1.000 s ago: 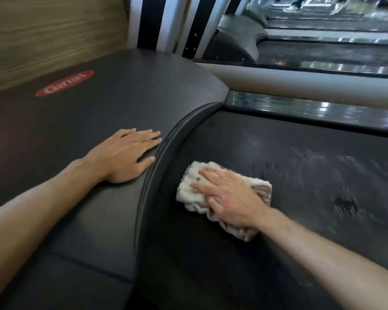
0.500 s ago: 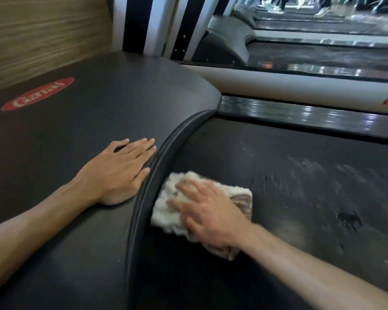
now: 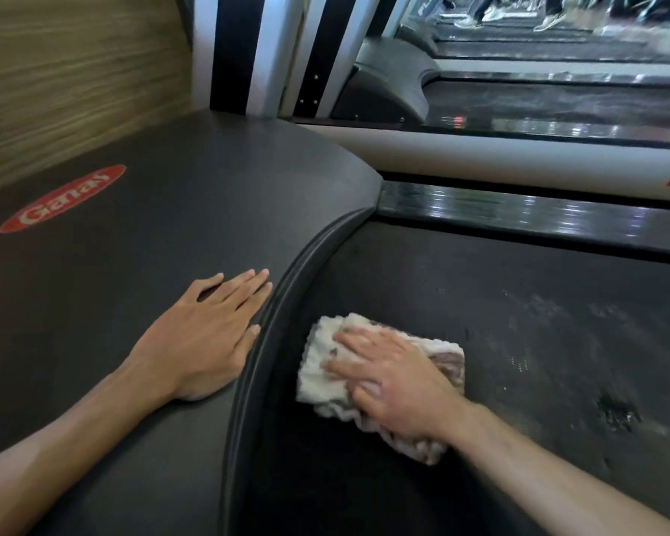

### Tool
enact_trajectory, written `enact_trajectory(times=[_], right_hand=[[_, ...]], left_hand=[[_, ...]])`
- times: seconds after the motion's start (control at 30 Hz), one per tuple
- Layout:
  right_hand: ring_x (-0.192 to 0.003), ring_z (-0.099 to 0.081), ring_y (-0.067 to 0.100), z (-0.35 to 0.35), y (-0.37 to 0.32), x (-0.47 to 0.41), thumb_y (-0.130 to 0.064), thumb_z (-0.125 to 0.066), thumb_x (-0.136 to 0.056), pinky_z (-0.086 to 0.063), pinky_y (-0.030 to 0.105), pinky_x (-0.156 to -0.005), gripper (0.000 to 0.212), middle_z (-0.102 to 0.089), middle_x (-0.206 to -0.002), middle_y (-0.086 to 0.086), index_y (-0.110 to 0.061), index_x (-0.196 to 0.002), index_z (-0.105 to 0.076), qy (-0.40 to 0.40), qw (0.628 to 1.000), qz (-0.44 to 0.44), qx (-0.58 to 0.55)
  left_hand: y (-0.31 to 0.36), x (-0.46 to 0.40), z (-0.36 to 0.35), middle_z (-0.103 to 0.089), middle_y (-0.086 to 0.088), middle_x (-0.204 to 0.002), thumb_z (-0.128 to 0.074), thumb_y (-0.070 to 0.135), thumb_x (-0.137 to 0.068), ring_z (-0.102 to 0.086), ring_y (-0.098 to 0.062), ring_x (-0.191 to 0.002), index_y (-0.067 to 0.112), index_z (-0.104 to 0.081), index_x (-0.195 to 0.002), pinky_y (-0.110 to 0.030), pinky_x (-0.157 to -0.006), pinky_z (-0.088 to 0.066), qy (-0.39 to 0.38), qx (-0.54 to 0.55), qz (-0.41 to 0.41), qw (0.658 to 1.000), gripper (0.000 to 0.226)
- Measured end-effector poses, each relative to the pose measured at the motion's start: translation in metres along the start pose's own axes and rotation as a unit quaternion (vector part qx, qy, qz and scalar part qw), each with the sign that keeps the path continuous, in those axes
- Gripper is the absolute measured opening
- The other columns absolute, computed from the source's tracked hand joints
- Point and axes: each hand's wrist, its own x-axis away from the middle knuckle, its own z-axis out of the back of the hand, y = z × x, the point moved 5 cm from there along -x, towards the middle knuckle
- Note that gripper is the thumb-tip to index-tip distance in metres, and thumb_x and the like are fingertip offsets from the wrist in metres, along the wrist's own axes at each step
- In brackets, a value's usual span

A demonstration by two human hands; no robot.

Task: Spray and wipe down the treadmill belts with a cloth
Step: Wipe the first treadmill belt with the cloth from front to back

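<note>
A folded white cloth (image 3: 320, 367) with brownish stains lies on the black treadmill belt (image 3: 519, 323), close to the curved edge of the motor cover. My right hand (image 3: 391, 377) lies flat on top of the cloth, fingers spread and pointing left, pressing it to the belt. Flat on the dark motor cover (image 3: 171, 226), palm down, rests my left hand (image 3: 209, 334), its fingertips near the cover's raised rim. Wet smears and a dark spot (image 3: 615, 413) show on the belt to the right of the cloth.
A red oval logo (image 3: 61, 199) marks the motor cover at left. A wood-grain wall (image 3: 74, 71) stands behind it. A glossy side rail (image 3: 519, 210) borders the belt's far edge. Beyond it lies a neighbouring treadmill (image 3: 519, 106), and people's feet show far back.
My right hand slid the cloth left toward the cover's rim, then back a little to the right. My left hand stayed planted on the cover. The view shifted slightly.
</note>
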Motion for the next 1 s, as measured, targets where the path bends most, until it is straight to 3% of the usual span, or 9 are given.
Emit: enact_trajectory(times=[0.13, 0.3, 0.4, 0.5, 0.57, 0.67, 0.87, 1.0], right_hand=[[-0.157, -0.016, 0.021, 0.005, 0.003, -0.057, -0.056, -0.005, -0.08, -0.009, 0.046, -0.126, 0.081, -0.027, -0.168, -0.006, -0.047, -0.149, -0.045, 0.008, 0.996, -0.091, 0.025], [-0.154, -0.025, 0.022, -0.008, -0.021, -0.027, -0.048, -0.025, -0.09, -0.015, 0.046, -0.126, 0.063, -0.037, -0.165, -0.002, -0.041, -0.146, -0.054, -0.017, 0.999, 0.032, 0.001], [-0.15, -0.033, 0.022, 0.004, 0.017, -0.036, -0.043, -0.023, -0.089, -0.025, 0.05, -0.122, 0.062, -0.043, -0.159, -0.001, -0.038, -0.141, -0.057, 0.018, 1.0, -0.013, 0.006], [-0.157, -0.016, 0.021, 0.005, 0.021, -0.075, -0.052, -0.013, -0.092, -0.011, 0.047, -0.127, 0.067, -0.028, -0.168, -0.004, -0.043, -0.15, -0.044, 0.02, 0.994, -0.101, 0.032], [-0.157, -0.016, 0.022, -0.001, 0.002, -0.074, -0.054, -0.012, -0.087, -0.009, 0.047, -0.126, 0.072, -0.027, -0.168, -0.003, -0.043, -0.151, -0.044, 0.005, 0.999, -0.048, 0.024], [-0.155, -0.024, 0.021, -0.007, 0.003, -0.036, -0.047, -0.024, -0.092, -0.016, 0.046, -0.126, 0.062, -0.036, -0.165, -0.003, -0.041, -0.147, -0.052, -0.015, 0.999, 0.036, 0.008], [-0.157, -0.016, 0.019, 0.013, 0.043, -0.078, -0.054, 0.001, -0.079, -0.008, 0.044, -0.126, 0.085, -0.027, -0.168, -0.005, -0.043, -0.152, -0.044, 0.023, 0.995, -0.094, 0.022], [-0.156, -0.019, 0.021, 0.001, 0.012, -0.062, -0.051, -0.016, -0.086, -0.011, 0.047, -0.127, 0.072, -0.03, -0.167, -0.003, -0.041, -0.15, -0.048, -0.007, 1.0, 0.004, -0.001]], left_hand=[[-0.003, 0.002, -0.002, -0.019, 0.004, -0.167, -0.016, 0.044, -0.101, -0.013, -0.007, -0.154, 0.019, -0.026, -0.16, -0.036, -0.121, -0.009, 0.005, -0.015, -0.002, 1.0, 0.065], [-0.003, 0.002, -0.003, -0.015, 0.006, -0.168, -0.013, 0.045, -0.101, -0.008, -0.006, -0.155, 0.02, -0.024, -0.161, -0.036, -0.122, -0.008, -0.005, -0.021, -0.002, 1.0, 0.066], [-0.002, 0.002, -0.002, -0.011, 0.007, -0.168, -0.011, 0.046, -0.101, -0.004, -0.005, -0.155, 0.021, -0.02, -0.162, -0.036, -0.123, -0.007, -0.004, -0.015, -0.004, 1.0, 0.066], [-0.001, 0.0, 0.0, 0.002, 0.01, -0.169, -0.003, 0.048, -0.098, 0.008, -0.002, -0.154, 0.024, -0.007, -0.162, -0.035, -0.124, -0.001, -0.008, 0.0, 0.001, 1.0, 0.068], [0.0, 0.001, 0.001, 0.005, 0.01, -0.168, -0.001, 0.048, -0.097, 0.011, -0.002, -0.153, 0.024, -0.004, -0.162, -0.035, -0.124, 0.001, -0.011, -0.003, -0.001, 1.0, 0.069], [0.0, 0.001, 0.003, -0.012, 0.005, -0.168, -0.013, 0.045, -0.101, -0.005, -0.006, -0.155, 0.02, -0.022, -0.161, -0.036, -0.122, -0.007, -0.005, -0.018, -0.005, 1.0, 0.066], [-0.002, 0.0, 0.002, -0.021, 0.005, -0.166, -0.022, 0.044, -0.101, -0.015, -0.008, -0.154, 0.02, -0.03, -0.159, -0.036, -0.121, -0.01, -0.006, -0.032, 0.003, 0.999, 0.063], [-0.005, -0.023, -0.001, -0.029, 0.002, -0.164, -0.027, 0.041, -0.099, -0.022, -0.01, -0.152, 0.017, -0.038, -0.156, -0.036, -0.12, -0.012, -0.018, -0.038, -0.027, 0.999, 0.062]])
